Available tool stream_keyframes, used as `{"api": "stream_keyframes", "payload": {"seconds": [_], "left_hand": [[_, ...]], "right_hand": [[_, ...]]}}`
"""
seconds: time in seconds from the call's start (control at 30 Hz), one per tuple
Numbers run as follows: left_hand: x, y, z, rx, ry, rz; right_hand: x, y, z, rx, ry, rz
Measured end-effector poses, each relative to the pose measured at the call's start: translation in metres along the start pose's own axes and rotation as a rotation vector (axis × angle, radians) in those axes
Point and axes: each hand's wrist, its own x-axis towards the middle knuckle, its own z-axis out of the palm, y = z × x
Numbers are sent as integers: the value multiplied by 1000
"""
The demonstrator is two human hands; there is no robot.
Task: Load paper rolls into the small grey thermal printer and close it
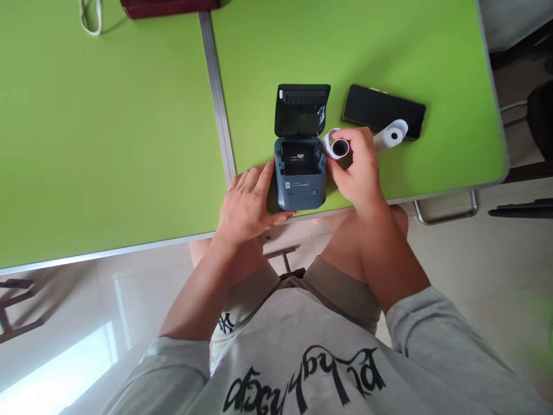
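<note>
A small dark blue label printer (301, 193) stands at the table's near edge, its black lid (301, 112) raised and its paper bay (298, 158) uncovered. Around the printer's near left corner is my left hand (248, 202), with fingers along its side and the thumb across its front. My right hand (358, 164) is closed on a white paper roll (340, 148) with a dark core, touching or just beside the printer's right side. Further right, a second white paper roll (392, 136) lies partly over the phone's near edge.
Behind the rolls a black phone (380, 106) lies face up on the green table (129, 127). A metal strip (216, 86) divides the tabletop. At the far edge are a dark red box (168, 7) and a white cord (91, 23). My legs are under the near edge.
</note>
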Motion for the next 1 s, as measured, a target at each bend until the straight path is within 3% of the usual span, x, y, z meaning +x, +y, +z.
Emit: {"api": "stream_keyframes", "payload": {"seconds": [0.13,0.37,0.57,0.67,0.83,1.0], "left_hand": [[1,-1,1,3,3,-7],[0,-4,4,-12,30,-7],[-1,-6,4,-5,36,1],[-1,-7,3,-7,41,2],[-1,-7,3,-9,45,-17],[-2,-7,3,-13,41,-18]], "right_hand": [[-2,4,3,99,-11,24],[1,8,6,5,-22,-14],[-2,10,10,162,-17,22],[-1,8,12,109,-20,6],[-1,8,12,77,57,-22],[-2,10,13,84,-33,-40]]}}
